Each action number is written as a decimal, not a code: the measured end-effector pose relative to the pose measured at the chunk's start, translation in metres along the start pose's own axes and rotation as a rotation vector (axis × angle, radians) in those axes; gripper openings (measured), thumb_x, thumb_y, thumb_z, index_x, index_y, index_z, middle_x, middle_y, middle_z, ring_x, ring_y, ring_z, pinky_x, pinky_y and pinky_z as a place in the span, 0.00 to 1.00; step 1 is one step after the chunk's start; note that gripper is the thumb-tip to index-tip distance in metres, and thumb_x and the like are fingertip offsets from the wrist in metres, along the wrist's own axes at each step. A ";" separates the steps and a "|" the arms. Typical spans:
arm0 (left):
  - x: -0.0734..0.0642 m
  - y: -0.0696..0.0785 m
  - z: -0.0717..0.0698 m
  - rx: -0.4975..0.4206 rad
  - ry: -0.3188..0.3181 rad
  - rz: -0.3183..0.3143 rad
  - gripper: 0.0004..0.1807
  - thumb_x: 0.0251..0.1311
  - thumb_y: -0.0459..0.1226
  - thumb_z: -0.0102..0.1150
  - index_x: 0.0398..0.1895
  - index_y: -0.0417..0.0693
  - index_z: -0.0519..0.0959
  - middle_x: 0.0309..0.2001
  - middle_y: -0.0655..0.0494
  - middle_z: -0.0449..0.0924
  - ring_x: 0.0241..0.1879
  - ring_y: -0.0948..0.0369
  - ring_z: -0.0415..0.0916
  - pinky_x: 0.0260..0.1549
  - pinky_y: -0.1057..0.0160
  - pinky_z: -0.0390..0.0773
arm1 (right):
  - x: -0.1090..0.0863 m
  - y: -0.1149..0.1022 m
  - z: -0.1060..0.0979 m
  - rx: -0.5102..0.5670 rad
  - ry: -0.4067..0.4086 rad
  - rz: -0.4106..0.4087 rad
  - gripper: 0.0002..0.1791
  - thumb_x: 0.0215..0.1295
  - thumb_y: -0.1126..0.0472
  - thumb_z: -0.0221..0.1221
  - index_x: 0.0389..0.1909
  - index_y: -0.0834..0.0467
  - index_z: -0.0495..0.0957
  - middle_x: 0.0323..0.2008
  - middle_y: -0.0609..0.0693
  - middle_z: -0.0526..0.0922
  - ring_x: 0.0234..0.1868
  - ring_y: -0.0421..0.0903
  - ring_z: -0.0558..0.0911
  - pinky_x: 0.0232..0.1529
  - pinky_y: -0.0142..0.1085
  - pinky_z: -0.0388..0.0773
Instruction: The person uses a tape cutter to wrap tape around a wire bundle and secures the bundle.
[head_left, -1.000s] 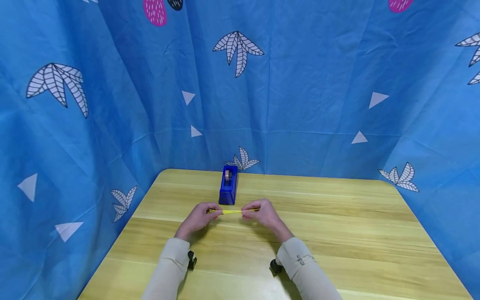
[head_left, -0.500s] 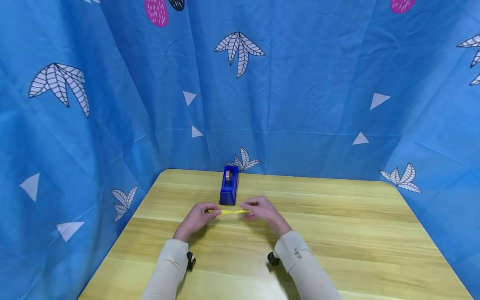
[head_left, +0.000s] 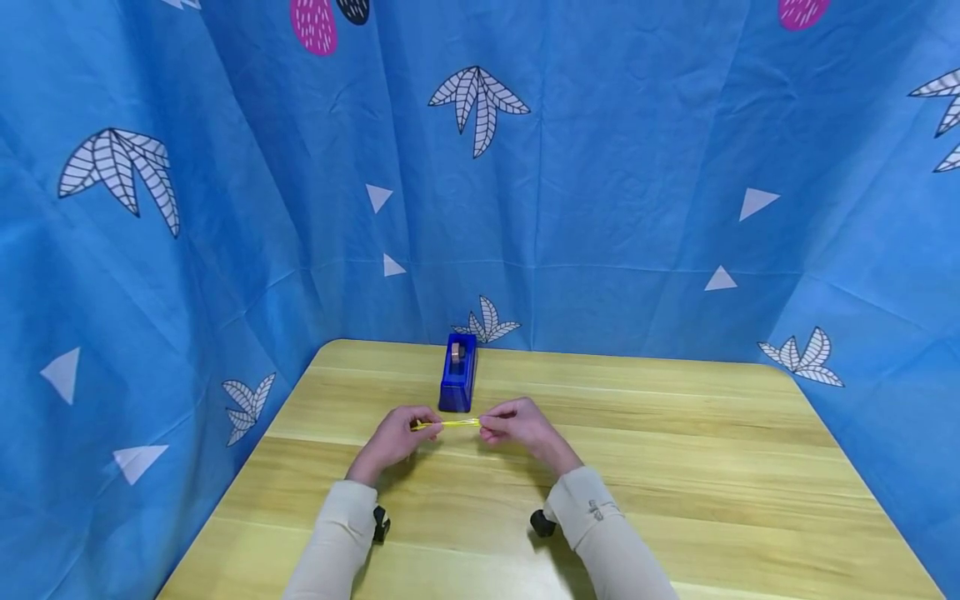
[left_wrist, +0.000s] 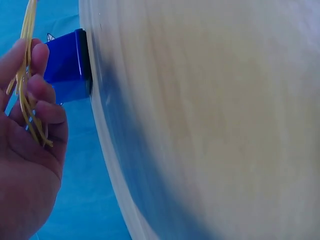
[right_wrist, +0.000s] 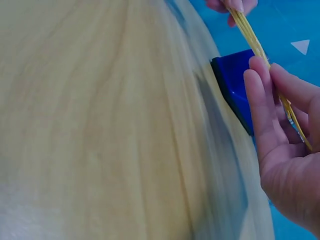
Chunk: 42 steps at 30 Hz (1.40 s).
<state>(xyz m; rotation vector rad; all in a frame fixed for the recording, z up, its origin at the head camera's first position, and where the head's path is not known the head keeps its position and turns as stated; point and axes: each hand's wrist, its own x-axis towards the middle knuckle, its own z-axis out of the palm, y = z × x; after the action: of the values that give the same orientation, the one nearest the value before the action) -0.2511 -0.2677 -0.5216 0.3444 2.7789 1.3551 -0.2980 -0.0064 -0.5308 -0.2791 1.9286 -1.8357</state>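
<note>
Between my two hands a bundle of thin yellow strands (head_left: 460,422) runs straight and level, low over the table in the head view. My left hand (head_left: 399,433) pinches one end with thumb and fingertips. In the left wrist view, several loose strand ends (left_wrist: 36,122) hang past the fingers toward the palm. At the other end my right hand (head_left: 525,423) pinches the bundle between thumb and fingers. The right wrist view shows the strands (right_wrist: 250,36) passing under that thumb and on into the palm. Just beyond the hands stands a blue tape dispenser (head_left: 457,373).
The dispenser holds a small brownish roll (head_left: 456,353). The light wooden table (head_left: 712,467) extends to the right and toward me. A blue patterned curtain (head_left: 615,167) hangs behind the table's back edge and along its sides.
Half a second ago my right fingers were looser, with more of the strands showing; now they pinch the bundle again, closer together. My left hand has kept its grip nearly in place.
</note>
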 end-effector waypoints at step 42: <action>0.002 -0.004 -0.008 0.001 0.093 -0.054 0.04 0.68 0.40 0.67 0.40 0.54 0.89 0.41 0.59 0.89 0.46 0.61 0.82 0.52 0.53 0.79 | 0.005 -0.010 0.012 -0.141 0.009 -0.022 0.16 0.74 0.57 0.63 0.47 0.69 0.86 0.29 0.52 0.89 0.26 0.42 0.86 0.36 0.38 0.88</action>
<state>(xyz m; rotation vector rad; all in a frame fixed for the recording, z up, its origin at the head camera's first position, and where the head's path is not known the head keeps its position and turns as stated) -0.2547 -0.2761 -0.5198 0.2105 2.8405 1.3922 -0.2985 -0.0207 -0.5225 -0.3388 2.0725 -1.7200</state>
